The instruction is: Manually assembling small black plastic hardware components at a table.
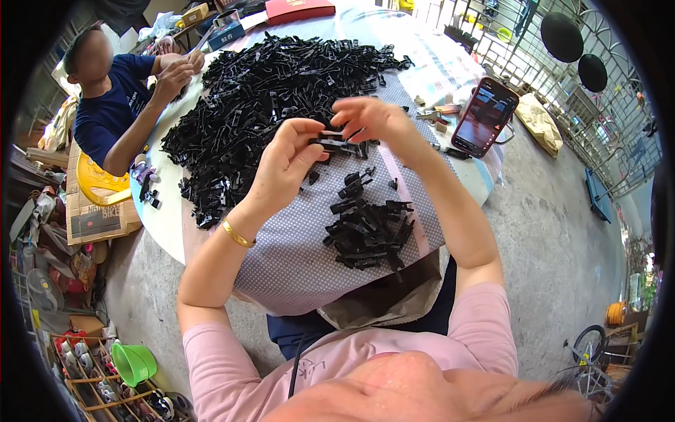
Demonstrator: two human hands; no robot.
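Above the near part of the table, my left hand [281, 160] is closed, pinching a small black plastic clip-like part [330, 138] between thumb and fingers. My right hand [383, 125] is just to the right of that part, its fingers bent and apart, slightly blurred; I see nothing held in it. A large heap of similar black parts [246, 105] spreads behind and to the left of my hands. Closer to me, a smaller pile of black parts [369, 235] lies at the table's front edge, on the dotted tablecloth [292, 260].
An open brown sack [415, 304] hangs below the front edge at my lap. To the right stands a phone [485, 116], with pliers [439, 112] beside it. Across at the left, another person [116, 105] works with both hands. A red box [299, 10] sits at the back.
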